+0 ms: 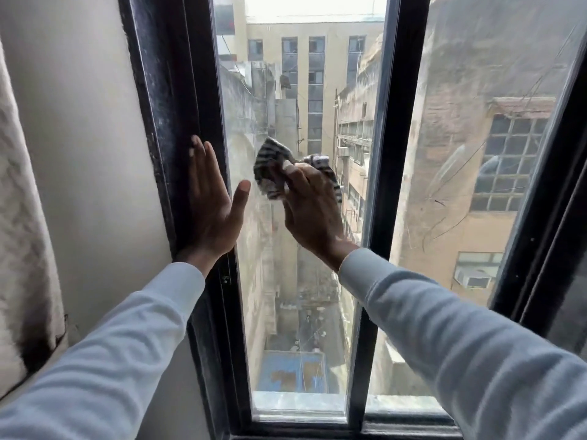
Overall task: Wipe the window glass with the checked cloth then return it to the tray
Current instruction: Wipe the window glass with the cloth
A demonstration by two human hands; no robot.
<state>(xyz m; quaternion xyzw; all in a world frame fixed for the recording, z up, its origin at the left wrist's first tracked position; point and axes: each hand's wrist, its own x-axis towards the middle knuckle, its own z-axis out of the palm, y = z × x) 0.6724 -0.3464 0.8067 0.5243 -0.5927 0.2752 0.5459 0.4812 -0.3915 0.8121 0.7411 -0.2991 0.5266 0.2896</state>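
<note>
Wiping is underway: the right hand [313, 208] presses the bunched cloth [273, 168] on the glass [286, 312]; the left hand [211, 201], fingers spread, braces the window frame [171, 106]. No tray shows.

I see no counter or tray here; what carries things is the window itself. The window glass [286, 281] stands upright in a black frame [178, 122], its narrow left pane hazy and streaked. The checked cloth [273, 173] lies bunched flat against that pane at mid-height, pressed there by my right hand [313, 211]. My left hand [211, 204] rests open-palmed on the frame's left upright, thumb spread over the glass edge, apart from the cloth.
</note>
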